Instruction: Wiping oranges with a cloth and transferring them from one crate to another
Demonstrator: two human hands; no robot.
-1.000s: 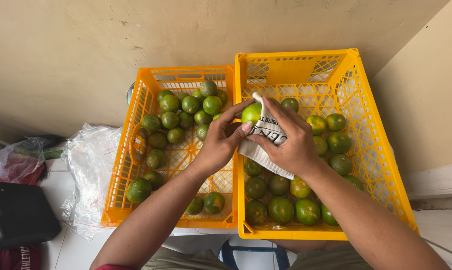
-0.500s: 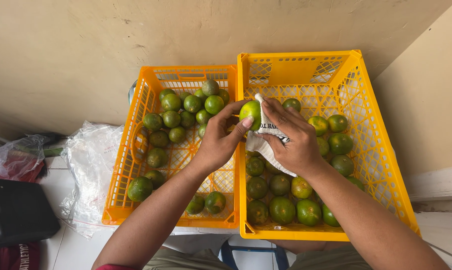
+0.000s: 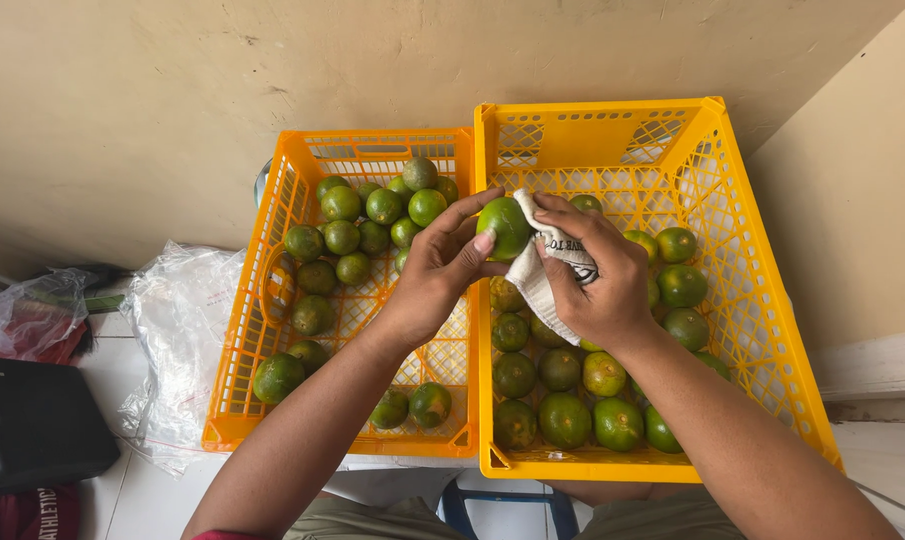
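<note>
Your left hand [image 3: 438, 275] grips a green citrus fruit [image 3: 504, 227] between thumb and fingertips, held above the shared wall of the two yellow crates. Your right hand [image 3: 591, 280] is closed around a white cloth [image 3: 536, 285], pressed to the fruit's right side. A second ago the cloth lay looser and lower beside the fruit; now it is bunched tight against it, so the wiping looks under way rather than finished.

Right of the fruit: the right crate [image 3: 773, 330], fruit heaped at its near end. Left of it: the left crate [image 3: 243, 340], fruit scattered. Further left, a clear plastic bag [image 3: 178, 330] and a black case [image 3: 33, 420] on the floor.
</note>
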